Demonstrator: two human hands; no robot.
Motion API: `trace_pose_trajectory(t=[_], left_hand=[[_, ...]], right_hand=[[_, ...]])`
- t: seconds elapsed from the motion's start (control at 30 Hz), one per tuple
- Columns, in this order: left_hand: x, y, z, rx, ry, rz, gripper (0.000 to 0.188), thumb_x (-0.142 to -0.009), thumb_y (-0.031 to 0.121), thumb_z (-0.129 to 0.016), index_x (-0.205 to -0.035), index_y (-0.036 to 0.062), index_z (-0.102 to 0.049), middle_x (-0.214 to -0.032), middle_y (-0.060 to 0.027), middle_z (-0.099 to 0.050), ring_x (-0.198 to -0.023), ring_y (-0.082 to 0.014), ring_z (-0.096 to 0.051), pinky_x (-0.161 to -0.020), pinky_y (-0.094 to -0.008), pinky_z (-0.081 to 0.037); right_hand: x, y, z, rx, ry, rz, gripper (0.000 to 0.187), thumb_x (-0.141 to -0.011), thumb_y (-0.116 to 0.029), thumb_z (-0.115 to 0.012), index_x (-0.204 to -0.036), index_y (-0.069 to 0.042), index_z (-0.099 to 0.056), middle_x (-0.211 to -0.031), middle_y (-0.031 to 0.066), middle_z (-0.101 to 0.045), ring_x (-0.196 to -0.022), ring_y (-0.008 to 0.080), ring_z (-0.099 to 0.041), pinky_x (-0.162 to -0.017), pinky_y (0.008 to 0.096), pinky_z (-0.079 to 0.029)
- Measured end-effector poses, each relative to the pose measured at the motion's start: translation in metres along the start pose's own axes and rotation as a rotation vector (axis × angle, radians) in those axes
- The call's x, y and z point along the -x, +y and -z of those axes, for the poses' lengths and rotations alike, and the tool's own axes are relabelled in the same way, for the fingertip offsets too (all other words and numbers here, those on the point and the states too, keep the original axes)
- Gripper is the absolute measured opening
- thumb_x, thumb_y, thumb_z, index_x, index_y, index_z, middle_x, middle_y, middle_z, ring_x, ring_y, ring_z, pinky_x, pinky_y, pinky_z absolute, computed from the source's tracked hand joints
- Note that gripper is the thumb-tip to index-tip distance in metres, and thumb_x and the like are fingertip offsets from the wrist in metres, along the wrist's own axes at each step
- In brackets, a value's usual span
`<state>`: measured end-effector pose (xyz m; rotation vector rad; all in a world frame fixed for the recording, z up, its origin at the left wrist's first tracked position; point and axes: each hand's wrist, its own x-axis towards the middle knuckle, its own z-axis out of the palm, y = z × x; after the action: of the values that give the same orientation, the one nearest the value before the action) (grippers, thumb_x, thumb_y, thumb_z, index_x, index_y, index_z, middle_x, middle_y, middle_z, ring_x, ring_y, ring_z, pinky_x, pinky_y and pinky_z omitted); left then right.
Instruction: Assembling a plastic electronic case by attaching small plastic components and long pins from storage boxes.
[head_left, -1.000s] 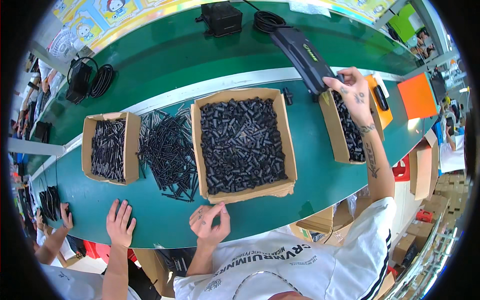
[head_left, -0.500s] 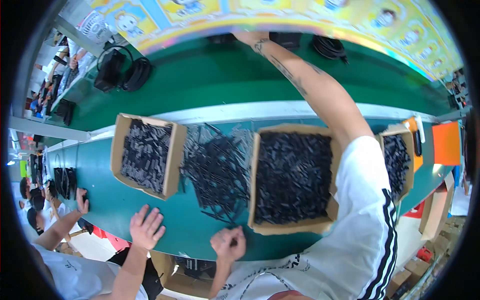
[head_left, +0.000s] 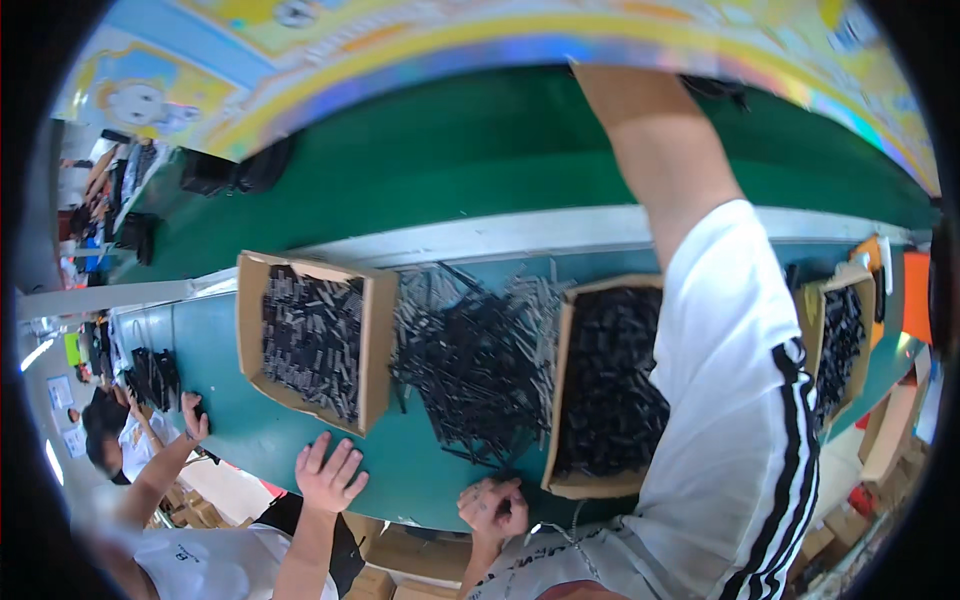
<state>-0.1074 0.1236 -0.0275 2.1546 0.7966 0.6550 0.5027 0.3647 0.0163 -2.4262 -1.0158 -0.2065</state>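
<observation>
My left hand (head_left: 493, 506) rests at the near edge of the green workbench with its fingers curled. Whether something is inside the curl, I cannot make out. My right arm (head_left: 665, 150) stretches far across the bench, and its hand is hidden behind a colourful printed panel (head_left: 400, 50). Just beyond my left hand lies a loose pile of thin black and grey strips (head_left: 480, 365). Short black pieces (head_left: 605, 390) fill a cardboard box (head_left: 560, 390) right of the pile, partly covered by my sleeve. Left of the pile, another cardboard box (head_left: 377, 360) holds small dark and clear-looking pieces (head_left: 310, 340).
A co-worker sits at my left, one hand (head_left: 330, 478) flat near the bench edge, the other (head_left: 193, 418) farther left. A smaller box (head_left: 852, 275) of black pieces stands at right. A pale rail (head_left: 450, 238) separates the bench from a green belt-like surface (head_left: 430, 150) with black bundles.
The view has shifted, so the boxes and pile appear farther right. The printed panel now covers my right wrist and more of the forearm. My left hand stays curled at the edge.
</observation>
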Motion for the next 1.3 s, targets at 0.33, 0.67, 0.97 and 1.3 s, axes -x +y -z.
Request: trace_pose_trajectory(t=[0.33, 0.67, 0.97, 1.3], left_hand=[[-0.012, 0.004, -0.008, 0.111, 0.097, -0.232, 0.013, -0.076, -0.003, -0.064, -0.087, 0.0, -0.071, -0.057, -0.0018, -0.054, -0.044, -0.015, -0.048, -0.047, -0.0271, -0.04], [-0.068, 0.068, -0.009, 0.099, -0.023, -0.594, 0.029, -0.074, -0.004, -0.067, -0.102, 0.0011, -0.072, -0.068, -0.0079, -0.06, -0.053, -0.0224, -0.054, -0.052, -0.0346, -0.043], [-0.139, 0.112, -0.078, -0.325, -0.42, -0.673, 0.019, -0.083, 0.001, -0.071, -0.102, -0.0002, -0.072, -0.106, -0.0131, -0.065, -0.1, -0.0361, -0.063, -0.089, -0.046, -0.051], [-0.161, 0.12, -0.066, 0.082, -0.508, -0.378, 0.014, -0.083, 0.0, -0.077, -0.096, -0.0029, -0.075, -0.094, -0.0131, -0.069, -0.078, -0.0294, -0.071, -0.071, -0.0394, -0.057]], right_hand=[[0.228, 0.036, 0.209, -0.355, -0.44, 0.382, 0.016, -0.097, -0.013, -0.07, -0.105, 0.0, -0.073, -0.097, 0.0088, -0.074, -0.09, 0.0161, -0.07, -0.082, 0.0297, -0.056], [0.468, 0.185, 0.34, 0.324, -0.101, -0.309, 0.024, -0.09, -0.017, -0.076, -0.106, 0.001, -0.072, -0.094, 0.021, -0.072, -0.084, 0.0355, -0.072, -0.077, 0.0418, -0.057], [0.51, 0.211, 0.323, 0.171, -0.039, -0.123, 0.027, -0.081, -0.008, -0.081, -0.107, -0.001, -0.073, -0.095, 0.0186, -0.07, -0.088, 0.038, -0.067, -0.08, 0.0441, -0.053], [0.494, 0.145, 0.337, -0.158, 0.226, -0.457, 0.027, -0.083, -0.003, -0.083, -0.109, 0.002, -0.075, -0.097, 0.0127, -0.076, -0.083, 0.0157, -0.073, -0.077, 0.0272, -0.056]])
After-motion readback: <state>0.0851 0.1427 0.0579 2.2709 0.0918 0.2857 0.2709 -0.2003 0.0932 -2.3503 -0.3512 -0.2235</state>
